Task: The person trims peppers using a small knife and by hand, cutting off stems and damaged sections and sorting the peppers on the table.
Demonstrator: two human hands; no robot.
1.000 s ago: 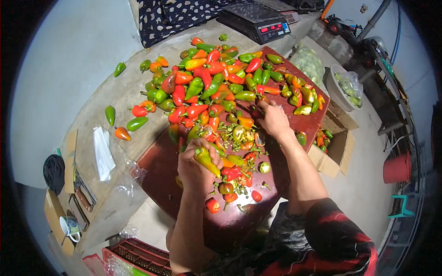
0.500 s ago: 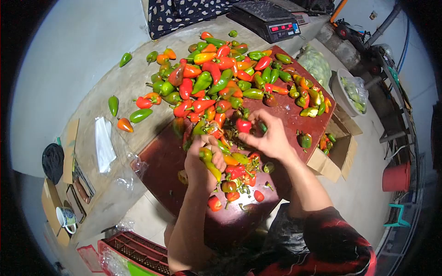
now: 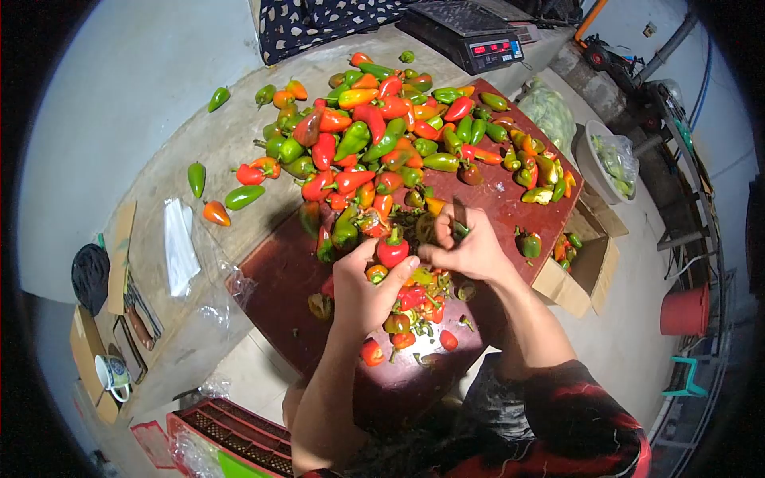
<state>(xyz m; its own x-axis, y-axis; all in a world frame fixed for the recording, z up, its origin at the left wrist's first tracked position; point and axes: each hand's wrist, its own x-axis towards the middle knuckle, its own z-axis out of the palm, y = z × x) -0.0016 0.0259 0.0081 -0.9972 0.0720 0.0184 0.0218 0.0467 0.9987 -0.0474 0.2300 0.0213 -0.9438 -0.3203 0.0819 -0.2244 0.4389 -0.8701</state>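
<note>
My left hand (image 3: 368,280) grips a red pepper (image 3: 393,249) between thumb and fingers, its green stem pointing up. An orange pepper (image 3: 376,274) shows just below it, against the same hand; whether it is held too I cannot tell. Close by on the right, my right hand (image 3: 466,245) is closed, its fingers curled round a thin dark blade-like tool (image 3: 459,210), blurred and partly hidden. Beneath both hands, cut red peppers (image 3: 412,298) and green trimmings (image 3: 420,325) lie on the dark red tabletop (image 3: 275,259).
A large heap of red, green and orange peppers (image 3: 351,143) lies beyond my hands. Behind it stands a digital scale (image 3: 462,40). At right are a smaller pepper pile (image 3: 542,171), a cardboard box (image 3: 594,275) and a white tub (image 3: 594,163). White bags (image 3: 182,247) lie left.
The red pepper has passed from my right fingers to my left hand, now stem up. The yellow-green pepper at my left hand is no longer seen there. My right hand has turned inward.
</note>
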